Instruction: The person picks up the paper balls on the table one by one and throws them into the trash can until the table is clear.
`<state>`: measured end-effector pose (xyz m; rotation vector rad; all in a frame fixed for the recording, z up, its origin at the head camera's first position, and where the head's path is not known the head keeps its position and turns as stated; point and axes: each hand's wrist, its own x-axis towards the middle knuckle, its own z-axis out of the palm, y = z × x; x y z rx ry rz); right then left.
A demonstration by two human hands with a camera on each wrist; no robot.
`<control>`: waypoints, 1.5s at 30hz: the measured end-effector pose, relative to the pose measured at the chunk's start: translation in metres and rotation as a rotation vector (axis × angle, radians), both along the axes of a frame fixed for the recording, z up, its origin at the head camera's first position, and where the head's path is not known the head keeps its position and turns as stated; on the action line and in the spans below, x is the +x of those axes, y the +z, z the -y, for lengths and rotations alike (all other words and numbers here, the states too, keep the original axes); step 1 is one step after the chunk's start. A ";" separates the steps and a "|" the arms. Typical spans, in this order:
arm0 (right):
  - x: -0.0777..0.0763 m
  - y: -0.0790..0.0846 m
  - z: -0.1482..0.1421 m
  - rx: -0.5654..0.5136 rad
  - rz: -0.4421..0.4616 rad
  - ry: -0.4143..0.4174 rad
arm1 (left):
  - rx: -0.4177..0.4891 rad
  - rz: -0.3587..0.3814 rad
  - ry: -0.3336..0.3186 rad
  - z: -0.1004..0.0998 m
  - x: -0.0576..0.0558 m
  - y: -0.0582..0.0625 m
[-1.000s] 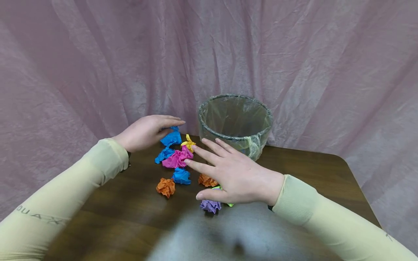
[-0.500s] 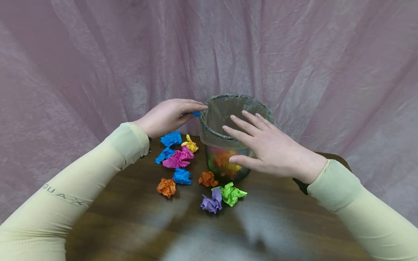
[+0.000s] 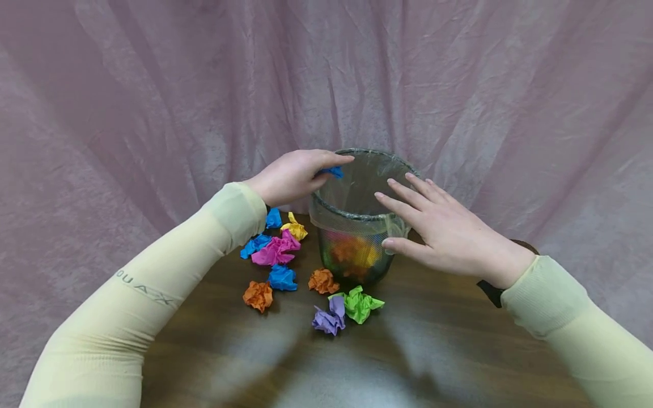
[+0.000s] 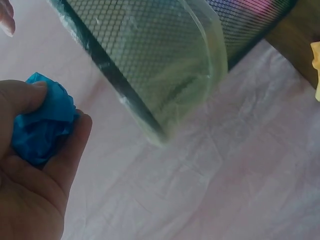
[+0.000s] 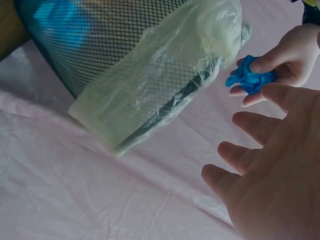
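Note:
My left hand pinches a crumpled blue paper ball between thumb and fingers, over the left side of the wastebasket's rim. In the left wrist view the blue paper ball fills the grip. The mesh wastebasket wears a thin yellowish plastic liner folded over its rim. Coloured paper shows through its mesh. My right hand, fingers spread and straight, hovers palm down at the basket's front right and holds nothing.
Several crumpled paper balls lie on the brown table: a pink one, a yellow one, blue ones, orange ones, a purple one and a green one. A pink curtain hangs behind.
My left hand has lifted a blue paper ball from the group on the left and carried it right, over the basket rim. My right hand has moved right and up, off the near paper balls.

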<state>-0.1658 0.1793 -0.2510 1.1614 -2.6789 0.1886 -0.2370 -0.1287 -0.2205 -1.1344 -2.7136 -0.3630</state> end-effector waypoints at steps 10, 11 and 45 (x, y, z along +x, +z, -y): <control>0.005 -0.009 0.002 -0.007 -0.048 0.035 | -0.038 0.015 -0.027 -0.017 -0.005 -0.007; 0.005 -0.009 0.003 -0.006 -0.048 0.035 | -0.039 0.013 -0.029 -0.018 -0.006 -0.007; 0.027 -0.015 0.024 0.024 -0.075 0.130 | -0.043 -0.014 0.132 0.018 -0.007 -0.015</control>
